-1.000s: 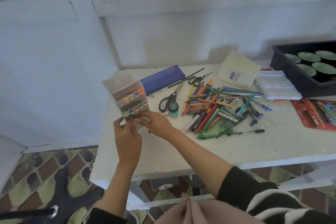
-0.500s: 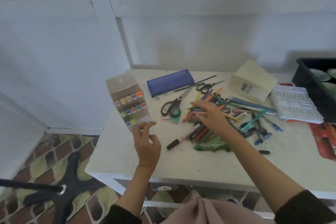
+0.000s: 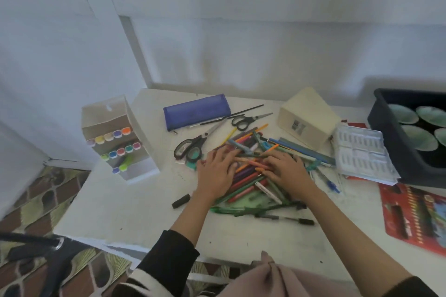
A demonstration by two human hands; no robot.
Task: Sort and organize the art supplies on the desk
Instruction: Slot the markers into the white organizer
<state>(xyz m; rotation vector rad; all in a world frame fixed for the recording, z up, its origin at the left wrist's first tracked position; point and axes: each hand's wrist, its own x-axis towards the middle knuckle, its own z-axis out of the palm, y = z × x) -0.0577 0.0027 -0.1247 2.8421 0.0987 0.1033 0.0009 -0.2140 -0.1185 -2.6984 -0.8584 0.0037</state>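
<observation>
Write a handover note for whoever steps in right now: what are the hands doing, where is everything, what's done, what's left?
Left grip and right grip: both bare hands lie flat, fingers spread, on the pen and pencil pile; neither holds anything.
Marker box stands upright at the left of the desk, markers slotted in: looks done.
Left to do: sort the pile; large scissors, small scissors and the blue pencil case lie loose beside it.

Looking matt and scuffed across the white-painted worktop (image 3: 120,212). Shining as clear plastic on the marker box (image 3: 142,149), as translucent blue plastic on the pencil case (image 3: 196,111). Gleaming in metal at the blades of the scissors (image 3: 201,138). Showing smooth black plastic on the tub (image 3: 388,137).
</observation>
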